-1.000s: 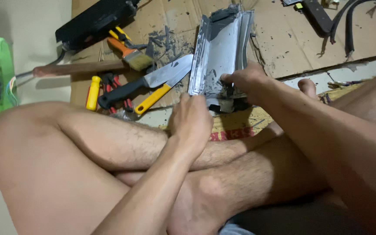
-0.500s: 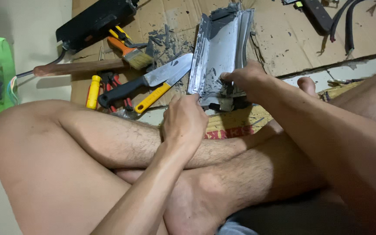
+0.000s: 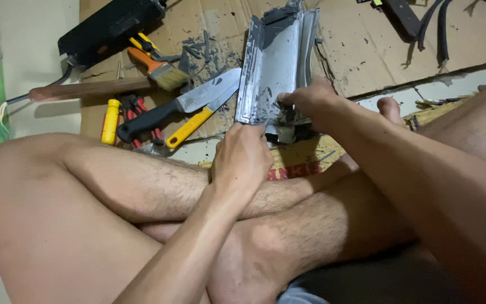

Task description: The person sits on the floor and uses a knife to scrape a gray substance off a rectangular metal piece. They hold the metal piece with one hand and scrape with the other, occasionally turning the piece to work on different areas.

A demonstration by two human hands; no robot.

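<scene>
On floor cardboard (image 3: pixel 367 50), both the left hand (image 3: pixel 242 160) and right hand (image 3: pixel 309 101) clamp the grey metal panel (image 3: pixel 277 62), a knife (image 3: pixel 181 107) just beside it

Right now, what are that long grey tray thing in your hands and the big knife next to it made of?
The long grey channel piece looks like sheet metal: dull silvery shine, thin folded edges, dark flaky coating partly scraped off. Both hands, left and right, are at its near end. The knife has a shiny blade, probably steel, and a matte black handle, likely plastic, though I can't be sure.
</scene>
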